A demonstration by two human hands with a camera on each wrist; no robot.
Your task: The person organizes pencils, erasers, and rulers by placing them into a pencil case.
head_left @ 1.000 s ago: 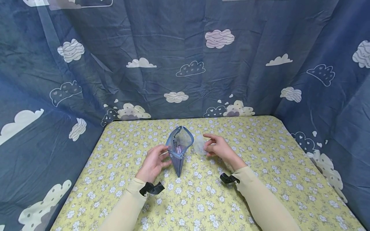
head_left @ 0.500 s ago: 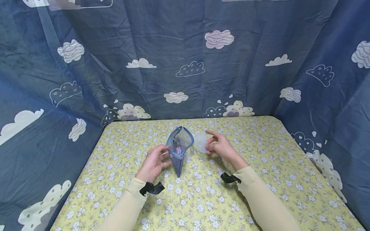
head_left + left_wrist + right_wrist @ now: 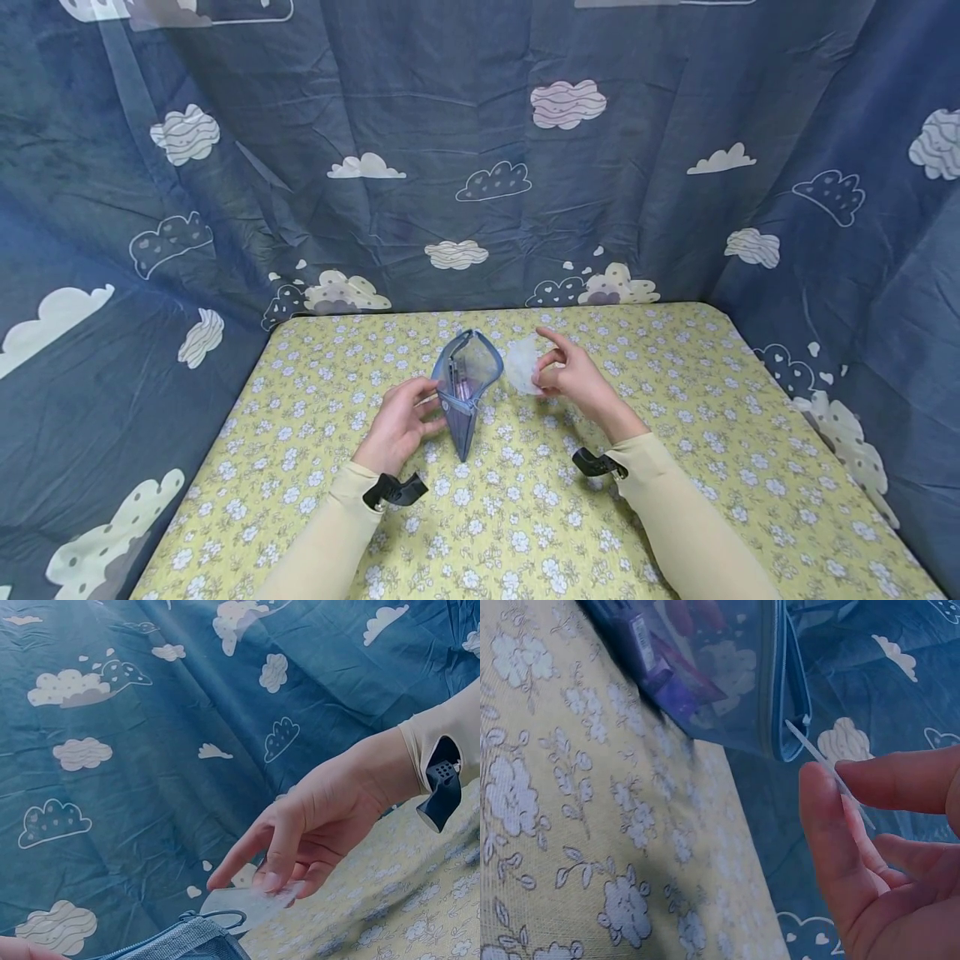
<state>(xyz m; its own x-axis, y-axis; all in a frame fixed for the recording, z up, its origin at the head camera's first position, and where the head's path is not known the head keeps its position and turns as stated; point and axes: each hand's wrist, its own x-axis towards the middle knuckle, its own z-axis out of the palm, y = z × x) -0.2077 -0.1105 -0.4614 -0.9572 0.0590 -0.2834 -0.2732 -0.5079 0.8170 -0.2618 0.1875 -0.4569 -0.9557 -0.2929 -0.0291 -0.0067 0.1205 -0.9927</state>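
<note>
A blue mesh zip pouch (image 3: 461,429) stands on the table with its mouth unzipped and spread. Inside, a purple packet-like item (image 3: 660,675) with a label shows through the mesh. My left hand (image 3: 397,423) holds the pouch by its left side, fingers and thumb against the wall. To the right of the mouth, my right hand (image 3: 579,382) pinches a thin, translucent whitish round disc (image 3: 520,367) between thumb and fingers, the index finger extended in the head view. Edge-on in the right wrist view, the disc (image 3: 814,750) is close to the pouch's zipped rim. Its kind is unclear.
A yellow floral cloth (image 3: 525,517) covers the table. Dark blue curtains (image 3: 450,208) with cloud prints hang behind it and on both sides. Each wrist wears a black strap mount (image 3: 596,463).
The disc has tilted to face the head camera more fully, and my right hand has shifted slightly up and away with its index finger lifting. My left hand and the pouch stay put.
</note>
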